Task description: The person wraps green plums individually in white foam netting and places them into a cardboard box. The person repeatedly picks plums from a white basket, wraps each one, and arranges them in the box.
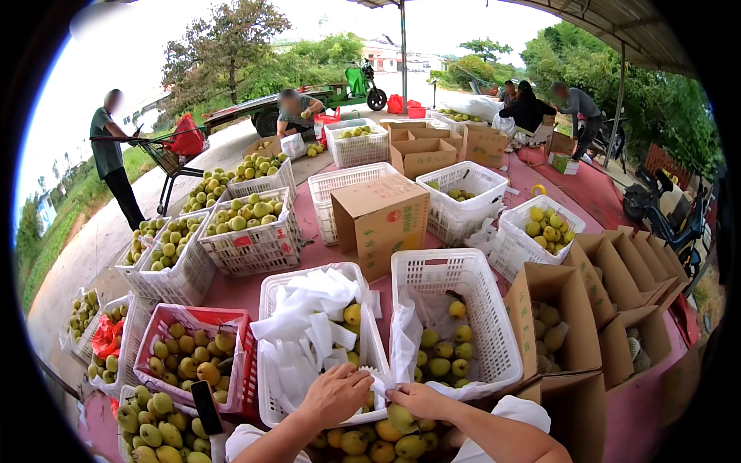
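Observation:
My left hand [340, 395] reaches over a white crate [272, 370] holding loose white packing sleeves [305, 324] and several yellow-green pears. Close beside it, my right hand [421, 401] is closed at the fingertips. Between my hands is a small white sleeve [380, 383], which the fingers of both pinch. Directly under my right palm shows a pear [402, 418]; whether that hand also grips it, I cannot tell. More pears [353, 442] lie below my wrists, close to my body. To the right, a second white crate [494, 351] holds a liner and pears.
Left stand a red crate [245, 363] of pears and a dark phone [207, 407]. Open cardboard boxes [556, 285] with wrapped pears line the right. A closed carton [386, 212] stands ahead among pear crates. Several people work farther back; one stands by a cart [166, 158].

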The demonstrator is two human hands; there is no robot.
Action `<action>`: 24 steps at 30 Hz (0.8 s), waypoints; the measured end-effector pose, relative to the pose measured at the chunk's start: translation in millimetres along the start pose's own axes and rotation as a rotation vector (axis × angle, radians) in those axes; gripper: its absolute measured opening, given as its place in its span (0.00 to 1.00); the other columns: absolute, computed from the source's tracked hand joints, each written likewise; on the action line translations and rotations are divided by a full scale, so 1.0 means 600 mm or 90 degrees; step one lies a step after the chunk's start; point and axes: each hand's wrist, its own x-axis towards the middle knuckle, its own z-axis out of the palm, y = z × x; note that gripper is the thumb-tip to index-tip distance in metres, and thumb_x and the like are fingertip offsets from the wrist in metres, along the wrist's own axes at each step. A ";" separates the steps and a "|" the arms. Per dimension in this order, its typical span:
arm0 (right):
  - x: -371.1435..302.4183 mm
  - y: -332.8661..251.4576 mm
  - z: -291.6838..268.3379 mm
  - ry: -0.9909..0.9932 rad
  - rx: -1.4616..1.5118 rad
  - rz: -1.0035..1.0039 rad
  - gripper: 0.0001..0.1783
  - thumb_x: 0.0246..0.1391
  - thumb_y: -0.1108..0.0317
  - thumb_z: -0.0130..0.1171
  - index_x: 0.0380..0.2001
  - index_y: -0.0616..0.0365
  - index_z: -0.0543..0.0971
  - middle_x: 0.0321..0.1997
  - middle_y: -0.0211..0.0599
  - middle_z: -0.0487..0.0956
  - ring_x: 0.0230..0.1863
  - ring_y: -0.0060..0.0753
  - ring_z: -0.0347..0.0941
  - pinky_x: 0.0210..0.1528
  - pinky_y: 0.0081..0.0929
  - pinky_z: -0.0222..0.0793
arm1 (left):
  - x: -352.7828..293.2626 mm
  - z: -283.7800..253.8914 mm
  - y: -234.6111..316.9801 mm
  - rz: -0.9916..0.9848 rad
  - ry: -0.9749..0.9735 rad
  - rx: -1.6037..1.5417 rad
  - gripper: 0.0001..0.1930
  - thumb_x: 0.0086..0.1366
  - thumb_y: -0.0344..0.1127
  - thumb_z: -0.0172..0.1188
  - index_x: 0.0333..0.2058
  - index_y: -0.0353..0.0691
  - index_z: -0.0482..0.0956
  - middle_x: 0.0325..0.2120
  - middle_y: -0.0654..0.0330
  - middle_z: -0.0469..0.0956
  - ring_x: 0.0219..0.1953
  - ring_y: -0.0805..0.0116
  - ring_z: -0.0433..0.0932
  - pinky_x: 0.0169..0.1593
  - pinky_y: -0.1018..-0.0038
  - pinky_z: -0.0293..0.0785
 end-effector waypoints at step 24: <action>-0.042 -0.081 -0.050 0.041 -0.135 0.001 0.23 0.60 0.46 0.46 0.40 0.54 0.77 0.34 0.41 0.80 0.36 0.41 0.75 0.40 0.32 0.68 | 0.016 0.063 0.015 -0.051 0.049 -0.117 0.04 0.56 0.34 0.58 0.29 0.42 0.77 0.23 0.64 0.76 0.32 0.65 0.76 0.52 0.65 0.62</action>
